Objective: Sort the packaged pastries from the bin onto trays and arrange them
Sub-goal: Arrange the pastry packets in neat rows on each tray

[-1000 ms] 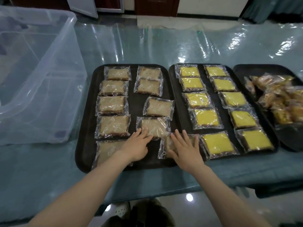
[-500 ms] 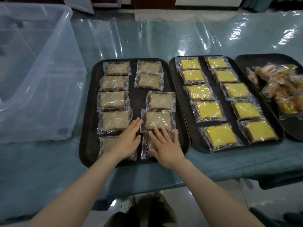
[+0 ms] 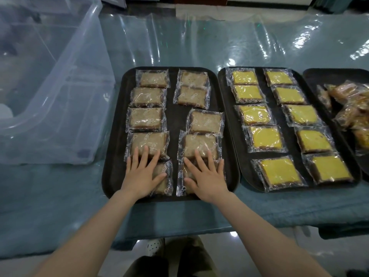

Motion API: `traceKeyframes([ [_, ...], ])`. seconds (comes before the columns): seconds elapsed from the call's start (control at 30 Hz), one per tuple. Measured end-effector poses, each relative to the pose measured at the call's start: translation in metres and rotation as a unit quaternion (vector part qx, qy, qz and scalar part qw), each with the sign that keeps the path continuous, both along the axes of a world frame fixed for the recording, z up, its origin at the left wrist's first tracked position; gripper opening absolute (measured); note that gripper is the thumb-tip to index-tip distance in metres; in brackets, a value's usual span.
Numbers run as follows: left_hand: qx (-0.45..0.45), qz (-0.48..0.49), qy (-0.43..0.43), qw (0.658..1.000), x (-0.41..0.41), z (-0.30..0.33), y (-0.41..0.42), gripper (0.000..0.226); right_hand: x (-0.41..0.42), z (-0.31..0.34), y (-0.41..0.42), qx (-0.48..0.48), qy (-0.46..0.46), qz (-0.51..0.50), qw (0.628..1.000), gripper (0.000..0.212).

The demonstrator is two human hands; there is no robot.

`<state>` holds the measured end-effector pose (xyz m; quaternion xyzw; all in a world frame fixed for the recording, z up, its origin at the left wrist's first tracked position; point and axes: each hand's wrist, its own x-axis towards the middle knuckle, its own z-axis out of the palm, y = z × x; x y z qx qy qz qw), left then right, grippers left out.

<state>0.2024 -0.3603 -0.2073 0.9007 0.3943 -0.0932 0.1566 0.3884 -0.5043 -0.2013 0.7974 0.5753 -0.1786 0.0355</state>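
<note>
Both grips lie released and flat, left hand (image 3: 142, 174) and right hand (image 3: 205, 176) pressing the nearest brown pastry packets (image 3: 148, 142), so the arranging step seems nearly done; next, square the skewed packet (image 3: 205, 121) just beyond the right.

We found a bare lane down the left tray (image 3: 173, 118) between its pastry columns; the bin (image 3: 60, 96) walled its left.

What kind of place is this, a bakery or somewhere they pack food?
Probably a food sorting or packing spot, though it could be a staged work table. A long table under clear plastic sheeting holds black trays of wrapped cake slices sorted by kind, beside a clear storage bin.
</note>
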Motion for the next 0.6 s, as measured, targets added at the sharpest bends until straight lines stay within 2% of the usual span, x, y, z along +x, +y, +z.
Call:
traceKeyframes([
  [0.17,-0.010,0.003,0.008,1.000,0.003,0.001,0.000,0.078,-0.001,-0.001,0.002,-0.007,0.000,-0.001,1.000,0.060],
  [0.27,0.002,0.032,-0.040,0.999,0.010,0.007,-0.001,0.072,0.002,0.005,0.010,0.026,-0.013,-0.006,1.000,0.065],
  [0.37,0.054,0.038,-0.078,0.995,0.018,0.008,0.001,0.065,0.010,0.010,0.026,0.055,-0.005,-0.034,0.998,0.064],
  [0.6,0.048,-0.028,0.010,0.998,0.029,-0.003,0.003,0.079,0.025,-0.004,0.047,0.040,-0.002,-0.027,0.999,0.064],
])
